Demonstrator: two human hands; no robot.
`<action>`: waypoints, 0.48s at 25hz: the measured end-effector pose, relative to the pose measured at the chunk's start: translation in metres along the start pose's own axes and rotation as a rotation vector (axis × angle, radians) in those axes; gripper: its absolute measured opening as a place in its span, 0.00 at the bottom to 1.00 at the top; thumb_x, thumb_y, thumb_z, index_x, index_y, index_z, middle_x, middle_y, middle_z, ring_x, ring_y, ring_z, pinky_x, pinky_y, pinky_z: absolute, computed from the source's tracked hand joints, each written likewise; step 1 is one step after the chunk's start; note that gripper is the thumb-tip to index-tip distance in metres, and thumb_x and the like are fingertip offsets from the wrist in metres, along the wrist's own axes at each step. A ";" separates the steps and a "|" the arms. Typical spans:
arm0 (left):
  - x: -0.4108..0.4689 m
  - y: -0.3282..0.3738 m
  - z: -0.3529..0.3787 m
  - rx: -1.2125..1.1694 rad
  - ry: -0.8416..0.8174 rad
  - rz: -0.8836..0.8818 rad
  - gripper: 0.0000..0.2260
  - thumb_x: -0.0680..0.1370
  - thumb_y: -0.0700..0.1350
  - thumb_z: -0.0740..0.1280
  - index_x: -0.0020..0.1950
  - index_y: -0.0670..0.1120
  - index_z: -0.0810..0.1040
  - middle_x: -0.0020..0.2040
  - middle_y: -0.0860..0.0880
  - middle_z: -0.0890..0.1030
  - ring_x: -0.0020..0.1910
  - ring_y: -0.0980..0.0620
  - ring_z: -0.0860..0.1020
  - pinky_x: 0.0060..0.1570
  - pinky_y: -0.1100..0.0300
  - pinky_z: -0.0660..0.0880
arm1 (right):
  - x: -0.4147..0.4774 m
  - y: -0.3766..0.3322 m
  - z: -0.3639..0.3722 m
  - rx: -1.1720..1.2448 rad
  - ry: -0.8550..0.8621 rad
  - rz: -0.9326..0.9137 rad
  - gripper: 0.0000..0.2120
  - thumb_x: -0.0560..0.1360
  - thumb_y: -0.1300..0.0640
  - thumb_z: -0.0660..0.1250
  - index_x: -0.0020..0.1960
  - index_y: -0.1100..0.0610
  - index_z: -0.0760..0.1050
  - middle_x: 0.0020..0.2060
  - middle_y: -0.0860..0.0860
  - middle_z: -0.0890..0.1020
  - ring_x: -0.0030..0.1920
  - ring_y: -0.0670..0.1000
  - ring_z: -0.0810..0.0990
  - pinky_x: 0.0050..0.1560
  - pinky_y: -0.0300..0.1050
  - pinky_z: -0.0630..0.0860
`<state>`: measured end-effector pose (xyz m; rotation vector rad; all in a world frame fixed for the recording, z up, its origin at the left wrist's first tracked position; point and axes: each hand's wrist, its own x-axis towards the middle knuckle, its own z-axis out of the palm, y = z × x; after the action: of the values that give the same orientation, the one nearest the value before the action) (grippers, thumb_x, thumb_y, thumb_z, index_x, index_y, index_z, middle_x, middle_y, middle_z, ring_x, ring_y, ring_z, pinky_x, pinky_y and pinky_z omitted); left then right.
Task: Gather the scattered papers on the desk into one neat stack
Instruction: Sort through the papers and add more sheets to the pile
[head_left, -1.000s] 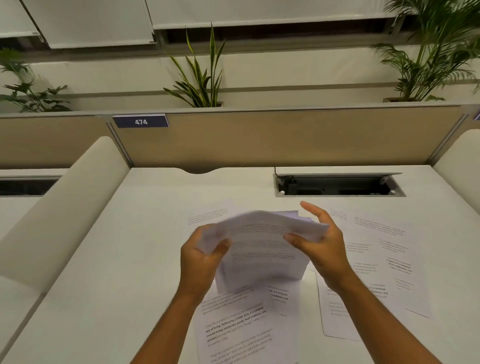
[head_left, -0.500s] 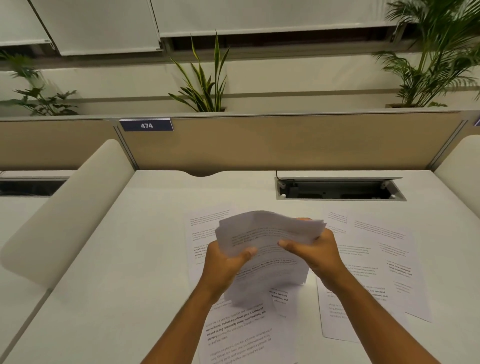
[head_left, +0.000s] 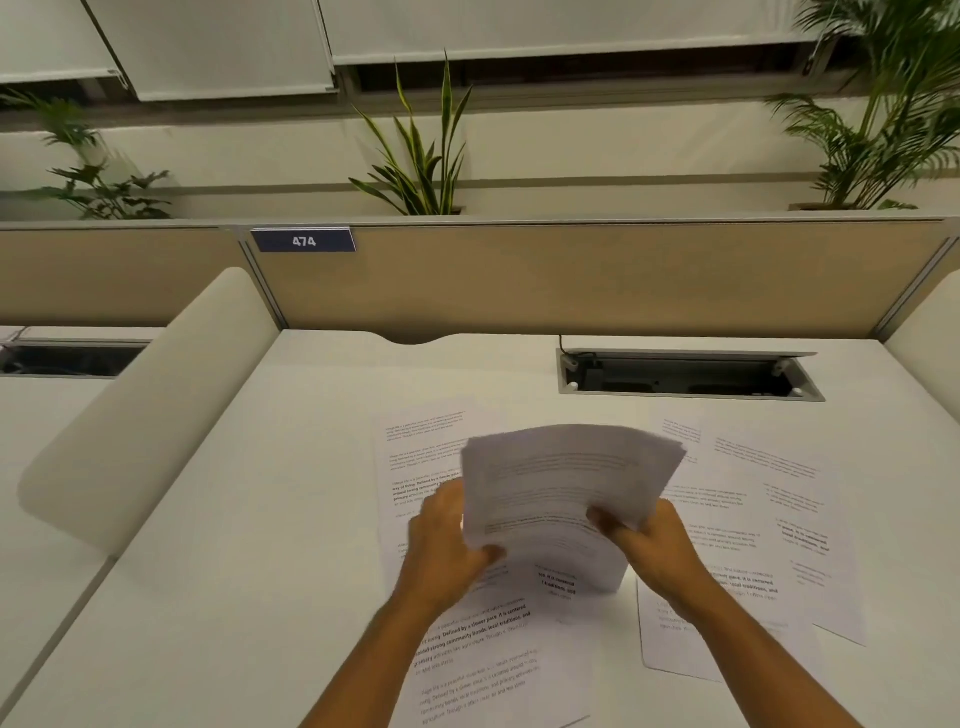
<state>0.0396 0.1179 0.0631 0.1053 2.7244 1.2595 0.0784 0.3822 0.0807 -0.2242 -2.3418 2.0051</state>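
Observation:
I hold a bundle of printed white sheets upright above the middle of the white desk, its top edges fanned and uneven. My left hand grips the bundle's lower left side and my right hand grips its lower right side. Loose printed papers still lie flat on the desk: one sheet at the left behind the bundle, one near the front under my arms, and overlapping sheets on the right.
An open cable tray is sunk into the desk at the back right. A tan partition with a "474" label closes the back. Rounded white dividers stand at the left and far right.
Both hands have closed onto the bundle's lower sides and tilted it from lying flat to standing upright. My right hand's fingers, spread a second ago, now grip the sheets.

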 end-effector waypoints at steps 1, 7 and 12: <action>0.000 -0.019 0.002 0.231 -0.004 -0.079 0.45 0.69 0.62 0.81 0.81 0.56 0.65 0.80 0.53 0.70 0.79 0.46 0.68 0.76 0.41 0.70 | -0.002 0.003 -0.003 0.000 0.067 0.003 0.08 0.78 0.58 0.74 0.51 0.45 0.83 0.44 0.49 0.89 0.49 0.54 0.88 0.42 0.44 0.86; 0.008 -0.093 -0.011 0.389 0.141 -0.621 0.56 0.68 0.74 0.72 0.84 0.43 0.56 0.85 0.41 0.56 0.83 0.38 0.57 0.78 0.38 0.63 | -0.004 0.009 -0.037 0.150 0.322 0.118 0.08 0.78 0.57 0.73 0.56 0.51 0.78 0.49 0.48 0.85 0.48 0.54 0.85 0.50 0.58 0.84; 0.039 -0.094 -0.009 0.414 0.164 -0.689 0.48 0.65 0.69 0.79 0.78 0.48 0.68 0.81 0.42 0.62 0.80 0.38 0.61 0.74 0.39 0.65 | -0.009 0.018 -0.043 0.108 0.325 0.184 0.11 0.78 0.57 0.73 0.60 0.52 0.77 0.49 0.49 0.85 0.48 0.57 0.85 0.52 0.61 0.83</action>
<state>-0.0006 0.0548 -0.0068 -0.8465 2.7145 0.5287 0.0945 0.4261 0.0707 -0.7235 -2.0719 1.9830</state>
